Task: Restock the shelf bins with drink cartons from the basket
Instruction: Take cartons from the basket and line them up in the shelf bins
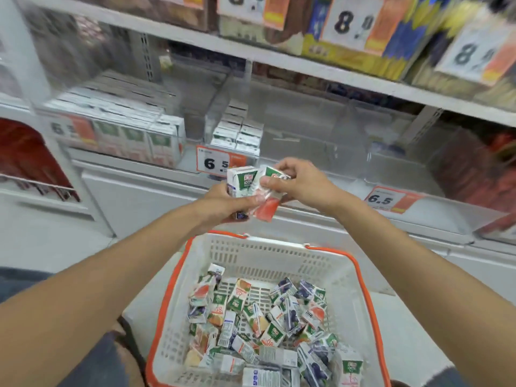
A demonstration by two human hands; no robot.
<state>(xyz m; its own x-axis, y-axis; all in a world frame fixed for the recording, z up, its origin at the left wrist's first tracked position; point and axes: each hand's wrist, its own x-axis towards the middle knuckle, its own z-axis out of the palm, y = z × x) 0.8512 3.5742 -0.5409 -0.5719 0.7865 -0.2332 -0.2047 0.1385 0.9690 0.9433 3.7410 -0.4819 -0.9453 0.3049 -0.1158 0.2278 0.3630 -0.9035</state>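
Note:
A white basket with an orange rim (pixel 279 255) stands on the floor below me, holding several small drink cartons (pixel 268 325) in a loose heap. Above it, both hands meet in front of the shelf edge. My left hand (pixel 223 202) grips two cartons from below: a purple-based one (pixel 240 180) and a red-based one (pixel 265 205). My right hand (pixel 296 180) pinches the top of the red carton. Behind the hands, a clear shelf bin (pixel 237 129) holds a few rows of cartons. Another clear bin to its right (pixel 321 129) looks empty.
A fuller bin of cartons (pixel 125 121) sits on the left of the same shelf. Price tags reading 6.5 (pixel 215 163) (pixel 388 199) hang on the shelf edge. An upper shelf (pixel 307 65) carries boxed goods with price cards. My knee (pixel 111 358) is beside the basket.

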